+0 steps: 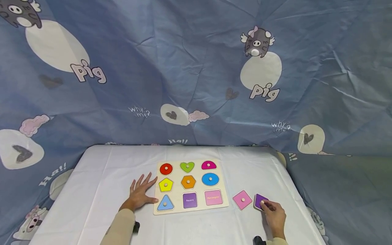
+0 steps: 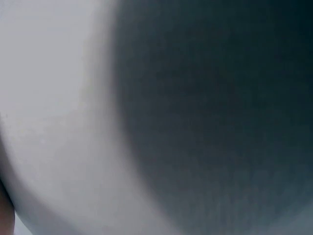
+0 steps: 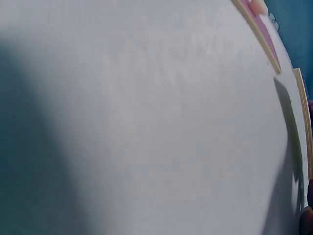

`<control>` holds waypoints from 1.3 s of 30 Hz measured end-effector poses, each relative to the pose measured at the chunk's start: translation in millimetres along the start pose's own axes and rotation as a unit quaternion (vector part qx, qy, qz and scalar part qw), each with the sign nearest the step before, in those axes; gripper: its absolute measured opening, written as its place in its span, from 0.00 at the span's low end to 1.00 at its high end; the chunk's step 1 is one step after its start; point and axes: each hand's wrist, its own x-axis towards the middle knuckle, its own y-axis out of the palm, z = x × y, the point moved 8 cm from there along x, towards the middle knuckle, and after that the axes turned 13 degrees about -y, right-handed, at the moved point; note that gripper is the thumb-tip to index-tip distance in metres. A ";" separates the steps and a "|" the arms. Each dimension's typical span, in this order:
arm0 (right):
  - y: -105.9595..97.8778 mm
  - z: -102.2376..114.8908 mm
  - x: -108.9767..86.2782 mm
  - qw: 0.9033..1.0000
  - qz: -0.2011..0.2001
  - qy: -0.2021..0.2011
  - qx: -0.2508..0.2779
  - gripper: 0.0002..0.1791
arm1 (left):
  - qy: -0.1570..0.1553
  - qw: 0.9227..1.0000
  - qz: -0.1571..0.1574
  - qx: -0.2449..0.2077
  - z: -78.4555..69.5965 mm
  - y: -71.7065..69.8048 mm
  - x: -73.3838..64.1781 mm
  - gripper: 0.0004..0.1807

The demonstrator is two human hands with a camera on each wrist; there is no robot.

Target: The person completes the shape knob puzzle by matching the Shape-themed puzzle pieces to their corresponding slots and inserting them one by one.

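On the white table lies a wooden shape puzzle board point(image 1: 178, 207). Its purple recess point(image 1: 190, 204) reads "Square" and its pink recess point(image 1: 213, 201) reads "Rectangular". My left hand point(image 1: 138, 195) is spread at the board's left edge, its thumb over the lower left corner near the blue triangle point(image 1: 165, 200). To the right of the board, my right hand point(image 1: 275, 214) pinches the knob of a purple puzzle piece point(image 1: 259, 198). That piece's edge point(image 3: 303, 122) stands over a shadow in the right wrist view. Beside it lies a pink puzzle piece point(image 1: 240, 203) with a knob.
Several knobbed shapes sit in the board, among them a red circle point(image 1: 163, 171), a green heart point(image 1: 183, 166) and a blue oval point(image 1: 206, 181). A blue printed cloth point(image 1: 196, 68) hangs behind the table point(image 1: 92, 190). Blurred light and dark areas fill most of the left wrist view.
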 end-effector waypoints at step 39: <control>106.4 127.5 -39.9 0.966 0.116 -0.144 0.182 0.07 | -0.004 1.000 0.007 -0.006 -2.3 -2.1 -1.4 0.56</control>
